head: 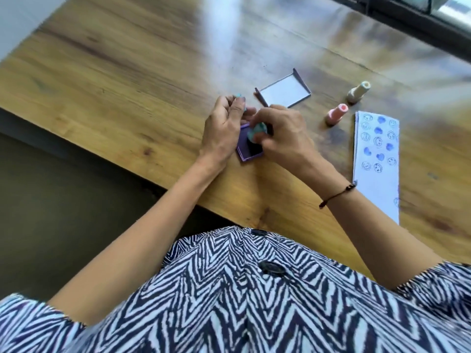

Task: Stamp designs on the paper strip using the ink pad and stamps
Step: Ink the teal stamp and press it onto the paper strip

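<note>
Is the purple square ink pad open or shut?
Open: the purple square ink pad shows its dark inking surface, and its clear lid lies apart on the wooden table.

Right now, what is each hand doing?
Left hand: closed on the ink pad, steadying it.
Right hand: closed on a teal stamp, pressing it onto the pad.

teal stamp (257, 130) – on purple ink pad (249, 149) | paper strip (376, 171) – blue prints

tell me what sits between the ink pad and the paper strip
In the head view, the pink stamp stands between the ink pad and the paper strip; the right hand also crosses there.
</note>
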`<state>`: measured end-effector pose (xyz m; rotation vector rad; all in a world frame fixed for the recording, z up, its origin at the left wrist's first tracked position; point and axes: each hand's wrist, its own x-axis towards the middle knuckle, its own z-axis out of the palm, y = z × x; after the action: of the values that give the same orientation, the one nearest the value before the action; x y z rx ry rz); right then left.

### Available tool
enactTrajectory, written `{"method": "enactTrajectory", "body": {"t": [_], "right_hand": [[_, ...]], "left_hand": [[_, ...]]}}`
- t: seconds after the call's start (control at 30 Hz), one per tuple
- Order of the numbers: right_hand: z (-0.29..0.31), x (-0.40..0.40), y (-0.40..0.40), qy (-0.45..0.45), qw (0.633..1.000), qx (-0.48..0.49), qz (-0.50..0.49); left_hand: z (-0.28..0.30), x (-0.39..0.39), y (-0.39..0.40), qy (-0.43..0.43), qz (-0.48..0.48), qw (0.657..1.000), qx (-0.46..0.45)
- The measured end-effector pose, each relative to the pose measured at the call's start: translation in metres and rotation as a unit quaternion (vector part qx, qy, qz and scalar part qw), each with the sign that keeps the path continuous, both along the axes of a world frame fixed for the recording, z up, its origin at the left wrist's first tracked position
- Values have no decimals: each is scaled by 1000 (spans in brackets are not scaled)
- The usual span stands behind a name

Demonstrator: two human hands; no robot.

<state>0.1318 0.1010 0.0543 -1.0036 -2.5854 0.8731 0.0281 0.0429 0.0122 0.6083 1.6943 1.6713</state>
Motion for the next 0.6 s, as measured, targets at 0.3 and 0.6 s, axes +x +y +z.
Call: {"method": "enactTrajectory", "body": {"t": [0.3, 0.6], "right_hand": [[14, 32, 19, 32, 995, 21, -92], [-6, 19, 2, -66, 991, 110, -25]], "left_hand": [[-1, 21, 6, 5, -8, 1000, 20], [-1, 25, 7, 33, -16, 999, 15]]}}
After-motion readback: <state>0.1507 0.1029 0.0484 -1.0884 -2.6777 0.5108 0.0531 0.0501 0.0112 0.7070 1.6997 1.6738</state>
